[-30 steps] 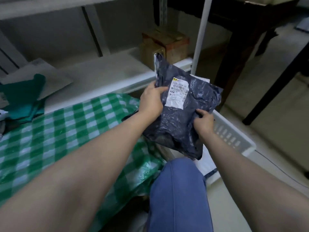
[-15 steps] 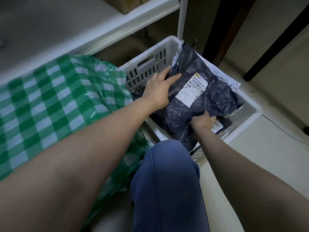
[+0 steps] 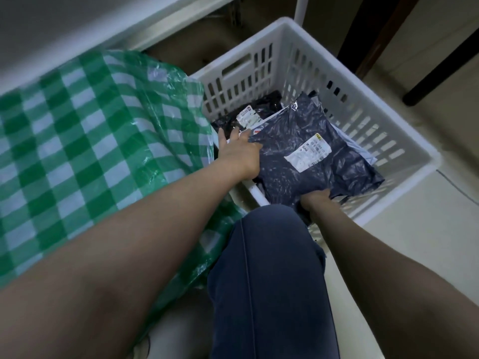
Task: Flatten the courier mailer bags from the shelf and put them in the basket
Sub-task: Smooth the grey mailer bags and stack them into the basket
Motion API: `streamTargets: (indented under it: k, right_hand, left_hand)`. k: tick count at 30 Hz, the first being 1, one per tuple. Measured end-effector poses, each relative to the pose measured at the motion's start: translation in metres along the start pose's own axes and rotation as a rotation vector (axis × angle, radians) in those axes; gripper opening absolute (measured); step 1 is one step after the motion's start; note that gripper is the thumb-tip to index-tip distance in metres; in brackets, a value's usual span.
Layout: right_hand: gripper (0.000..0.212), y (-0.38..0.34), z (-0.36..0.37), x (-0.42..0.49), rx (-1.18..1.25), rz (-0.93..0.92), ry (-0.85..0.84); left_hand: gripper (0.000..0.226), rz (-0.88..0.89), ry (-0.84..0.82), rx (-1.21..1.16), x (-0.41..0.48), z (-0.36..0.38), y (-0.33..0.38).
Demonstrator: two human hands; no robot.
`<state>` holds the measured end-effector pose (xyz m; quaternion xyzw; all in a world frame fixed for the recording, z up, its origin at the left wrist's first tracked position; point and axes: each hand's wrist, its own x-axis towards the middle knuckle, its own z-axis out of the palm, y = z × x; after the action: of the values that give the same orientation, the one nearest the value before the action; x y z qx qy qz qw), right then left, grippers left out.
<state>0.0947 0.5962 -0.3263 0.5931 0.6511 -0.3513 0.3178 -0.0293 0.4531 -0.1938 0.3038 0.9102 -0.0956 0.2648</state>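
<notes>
Left hand (image 3: 239, 151): the fingers (image 3: 227, 134) are straight and spread. They lie flat at the left edge of the dark blue mailer bag (image 3: 305, 125), with the thumb resting on the bag's surface. The fingertips reach toward a black mailer bag (image 3: 261, 107) that lies deeper in the basket.

Right hand (image 3: 315, 200): the hand holds the near edge of the dark blue mailer bag. Its fingers are hidden beneath the plastic and appear to be curled under that edge. Only the back of the hand shows.

Dark blue mailer bag: it lies inside the white basket (image 3: 293, 53), on top of the other contents and roughly flat but wrinkled. A white shipping label (image 3: 307, 152) faces up. A light-coloured mailer (image 3: 363, 151) shows from under its right side. The black mailer bag carries a smaller white label (image 3: 248, 116).

Basket: it has slotted walls and stands on the pale floor (image 3: 427, 242), just beside the white shelf (image 3: 181, 19).

Surroundings: a green and white checked plastic bag (image 3: 77, 138) sits to the left of the basket and touches its near-left corner. The person's knee (image 3: 267, 268), in blue denim, is between the two forearms. Dark furniture legs (image 3: 440, 60) stand beyond the basket.
</notes>
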Motion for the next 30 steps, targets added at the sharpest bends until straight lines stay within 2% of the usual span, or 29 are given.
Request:
streamTargets:
  k: [4, 6, 7, 8, 10, 11, 12, 14, 15, 18, 21, 24, 30]
  right_hand:
    - [0.103, -0.011, -0.015, -0.021, 0.042, 0.039, -0.016]
    - [0.097, -0.020, -0.030, -0.054, -0.066, 0.020, 0.044]
    - [0.077, -0.025, -0.037, -0.070, -0.133, -0.035, 0.081]
    - [0.068, -0.029, -0.043, -0.083, -0.169, -0.121, 0.112]
    - [0.038, -0.039, -0.055, -0.110, -0.156, -0.358, 0.108]
    - [0.021, -0.045, -0.060, -0.130, -0.168, -0.477, 0.095]
    - [0.015, -0.051, -0.063, -0.144, -0.183, -0.552, 0.094]
    - [0.032, -0.068, -0.065, -0.172, -0.153, -0.647, 0.119]
    - [0.034, -0.078, -0.063, -0.194, -0.138, -0.702, 0.132]
    - [0.022, -0.104, -0.049, -0.247, -0.095, -0.853, 0.158]
    - [0.031, -0.126, -0.018, -0.306, -0.143, -1.005, 0.193]
    - [0.028, -0.142, 0.021, -0.358, -0.228, -1.123, 0.225]
    - [0.024, -0.168, 0.136, -0.438, -0.298, -1.342, 0.073]
  left_hand:
    - [0.064, 0.006, 0.068, -0.013, -0.013, -0.015, 0.001]
    - [0.064, -0.005, 0.129, -0.040, -0.027, -0.026, -0.004]
    - [0.065, -0.012, 0.162, -0.055, -0.035, -0.032, -0.007]
    - [0.065, -0.026, 0.199, -0.076, -0.045, -0.038, -0.012]
    - [0.061, -0.052, 0.289, -0.127, -0.069, -0.048, -0.024]
    - [0.055, -0.070, 0.340, -0.153, -0.085, -0.054, -0.034]
    - [0.046, -0.085, 0.377, -0.173, -0.097, -0.056, -0.042]
    - [0.030, -0.138, 0.445, -0.207, -0.124, -0.060, -0.064]
    - [0.027, -0.174, 0.478, -0.219, -0.141, -0.062, -0.079]
    - [0.035, -0.290, 0.535, -0.212, -0.186, -0.065, -0.120]
    - [0.036, -0.414, 0.573, -0.248, -0.234, -0.060, -0.170]
    - [0.029, -0.526, 0.590, -0.321, -0.276, -0.048, -0.220]
    - [0.060, -0.714, 0.432, -0.456, -0.336, 0.004, -0.316]
